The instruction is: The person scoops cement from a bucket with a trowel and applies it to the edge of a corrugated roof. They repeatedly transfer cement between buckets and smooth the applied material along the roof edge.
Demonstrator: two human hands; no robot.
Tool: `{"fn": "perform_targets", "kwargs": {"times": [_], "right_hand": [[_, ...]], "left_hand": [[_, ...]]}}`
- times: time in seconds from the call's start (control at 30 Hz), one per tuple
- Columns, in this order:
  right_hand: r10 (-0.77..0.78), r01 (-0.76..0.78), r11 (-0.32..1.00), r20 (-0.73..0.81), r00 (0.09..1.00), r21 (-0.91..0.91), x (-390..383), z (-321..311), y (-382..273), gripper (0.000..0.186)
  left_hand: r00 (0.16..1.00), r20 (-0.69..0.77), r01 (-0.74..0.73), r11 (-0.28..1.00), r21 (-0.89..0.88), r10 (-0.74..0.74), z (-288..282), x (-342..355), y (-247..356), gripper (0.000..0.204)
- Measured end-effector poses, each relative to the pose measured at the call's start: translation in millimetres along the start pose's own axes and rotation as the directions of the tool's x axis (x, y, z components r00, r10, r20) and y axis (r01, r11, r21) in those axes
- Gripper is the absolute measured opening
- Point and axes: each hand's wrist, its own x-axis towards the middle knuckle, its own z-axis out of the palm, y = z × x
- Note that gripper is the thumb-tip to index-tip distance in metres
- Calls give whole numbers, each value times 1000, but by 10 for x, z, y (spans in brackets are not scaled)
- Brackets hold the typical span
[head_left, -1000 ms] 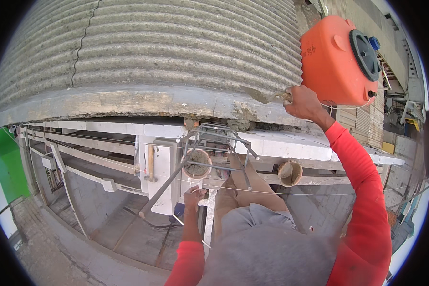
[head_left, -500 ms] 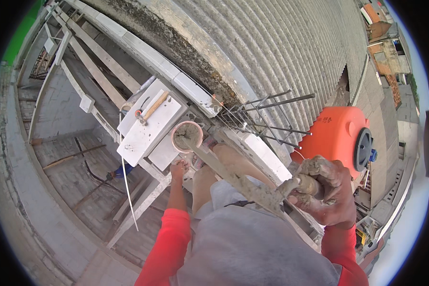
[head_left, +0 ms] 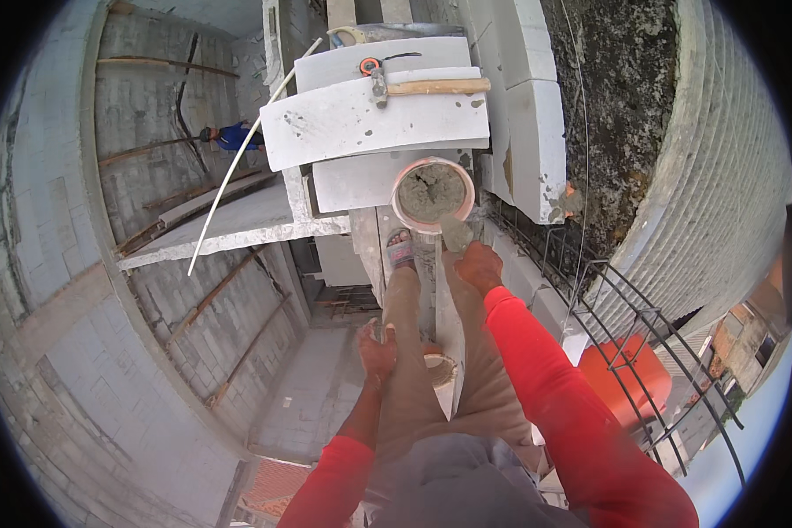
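Right hand [head_left: 480, 267] closed on trowel [head_left: 456, 234], blade by mortar bucket's [head_left: 420, 227] near-right rim; left hand [head_left: 377, 354] empty, fingers loosely curled, hands apart. Bucket sits just near of white blocks [head_left: 326, 123]. Risk: blade snagging rim could tip bucket, spilling mortar [head_left: 431, 191] toward sandalled foot [head_left: 401, 250].

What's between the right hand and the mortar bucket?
The trowel blade. In the head view it fills the stretch from the right hand to the near rim of the bucket; whether it touches the rim, I can't tell.
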Motion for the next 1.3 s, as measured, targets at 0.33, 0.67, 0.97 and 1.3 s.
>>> {"fn": "perform_targets", "kwargs": {"times": [0.33,0.67,0.97,1.3], "right_hand": [[-142,154,983,-124,982,100,1976,1186,-315,43],[-174,260,904,-263,949,338,370,413,171,40],[-251,501,609,-450,857,615,-2453,-1221,106,22],[-298,677,512,-630,717,528,-5470,-3229,1206,22]], "left_hand": [[986,-3,169,982,88,-169,207,-174,-15,53],[989,-38,143,990,-13,-144,66,-136,186,56],[966,258,-17,997,-79,37,-319,150,958,46],[711,413,-539,818,-199,569,208,214,2606,35]]}}
